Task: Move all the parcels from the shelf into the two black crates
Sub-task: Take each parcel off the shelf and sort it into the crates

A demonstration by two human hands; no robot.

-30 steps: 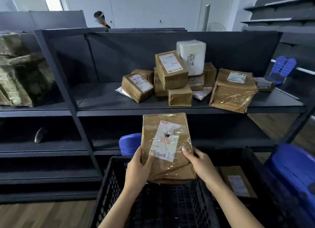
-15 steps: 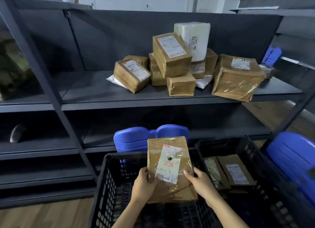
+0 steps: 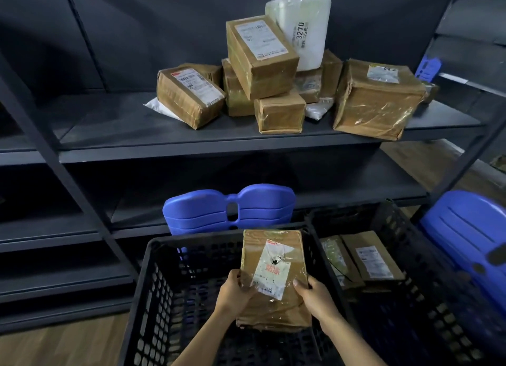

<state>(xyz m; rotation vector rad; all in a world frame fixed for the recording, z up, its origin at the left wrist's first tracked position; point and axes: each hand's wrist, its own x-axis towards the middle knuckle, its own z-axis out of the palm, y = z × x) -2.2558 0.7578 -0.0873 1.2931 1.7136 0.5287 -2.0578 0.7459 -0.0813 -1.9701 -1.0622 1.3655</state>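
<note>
While both hands grip it from opposite sides, a brown taped parcel point(image 3: 273, 280) sits tilted over the interior of the left black crate point(image 3: 197, 239), label face up. Left hand point(image 3: 235, 289) holds the parcel's left edge, thumb on the top face, fingers wrapped round the edge. Right hand point(image 3: 319, 297) holds the right edge in like manner, thumb lying beside the label. Both forearms enter from the bottom of the view and converge toward the parcel. Whether the parcel's underside touches the crate floor cannot be told. Right black crate point(image 3: 402, 237) stands just beside the left one and contains two flat brown parcels point(image 3: 372, 258) lying side by side. Stacked blue stools point(image 3: 230, 209) stand behind the left crate, below the shelf point(image 3: 123, 124). On the shelf lies a pile of brown parcels point(image 3: 260, 61), with a white wrapped parcel point(image 3: 301, 28) marked 3270 at the rear and a large crumpled parcel point(image 3: 377, 100) at the right end
</note>
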